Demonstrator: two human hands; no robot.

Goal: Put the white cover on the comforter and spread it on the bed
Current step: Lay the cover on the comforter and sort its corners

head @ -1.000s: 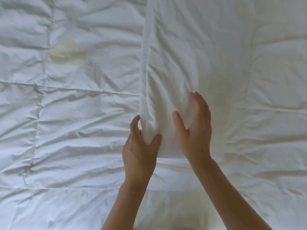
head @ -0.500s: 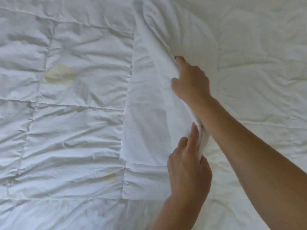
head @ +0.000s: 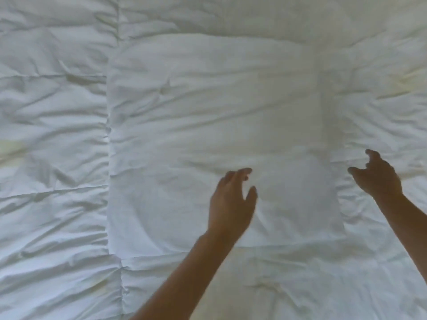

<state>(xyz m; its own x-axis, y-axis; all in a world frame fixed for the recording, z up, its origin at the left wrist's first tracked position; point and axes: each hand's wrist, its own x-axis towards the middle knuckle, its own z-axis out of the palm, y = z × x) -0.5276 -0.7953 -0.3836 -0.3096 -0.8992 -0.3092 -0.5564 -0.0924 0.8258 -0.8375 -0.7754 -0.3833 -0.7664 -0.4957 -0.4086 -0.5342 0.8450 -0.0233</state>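
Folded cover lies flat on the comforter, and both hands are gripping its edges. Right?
Not quite. In the head view the cover lies flat on the comforter, but neither the left hand nor the right hand grips it; both are open.

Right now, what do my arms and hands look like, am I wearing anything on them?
Both forearms are bare, with no sleeve in view. The left hand and right hand show no gloves, rings, watch or bracelet. They look dim and slightly blurred, so small details cannot be made out.
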